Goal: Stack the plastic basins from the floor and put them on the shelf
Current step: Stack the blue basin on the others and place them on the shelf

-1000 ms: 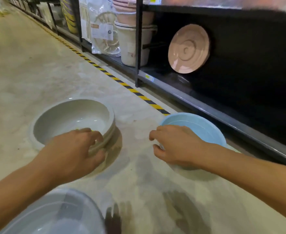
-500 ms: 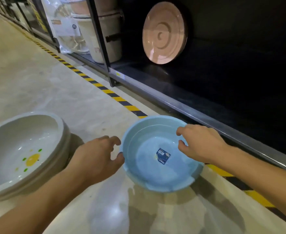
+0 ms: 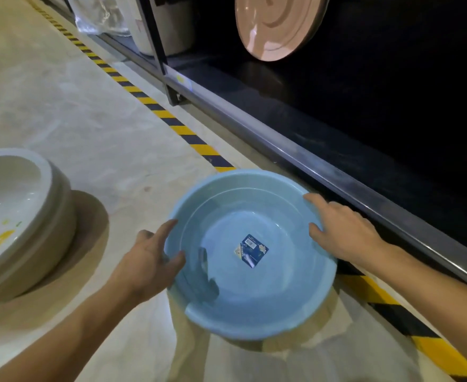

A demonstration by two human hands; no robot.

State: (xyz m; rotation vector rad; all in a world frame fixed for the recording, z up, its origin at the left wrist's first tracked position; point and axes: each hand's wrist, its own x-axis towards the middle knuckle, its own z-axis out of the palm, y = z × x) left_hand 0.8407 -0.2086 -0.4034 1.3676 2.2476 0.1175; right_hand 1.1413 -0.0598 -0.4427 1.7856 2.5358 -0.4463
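A light blue plastic basin (image 3: 254,296) with a dark label at its bottom sits low over the concrete floor, right in front of the shelf. My left hand (image 3: 149,257) grips its left rim, thumb inside. On the opposite rim my right hand (image 3: 342,232) rests with fingers spread over the edge. A grey-white basin (image 3: 14,213) with a yellow and green print inside stands on the floor at the left, apart from both hands. The dark bottom shelf (image 3: 323,172) runs along the right.
A yellow and black hazard stripe (image 3: 177,128) runs along the floor in front of the shelf edge. A pink round basin (image 3: 276,26) leans upright inside the shelf. A white bucket (image 3: 169,28) and plastic-wrapped goods (image 3: 100,15) stand further left, behind a black upright post (image 3: 155,45).
My left hand let go of the grey-white basin and came across to the blue basin's left rim. The right hand shifted to its right rim. The view swung right and closer.
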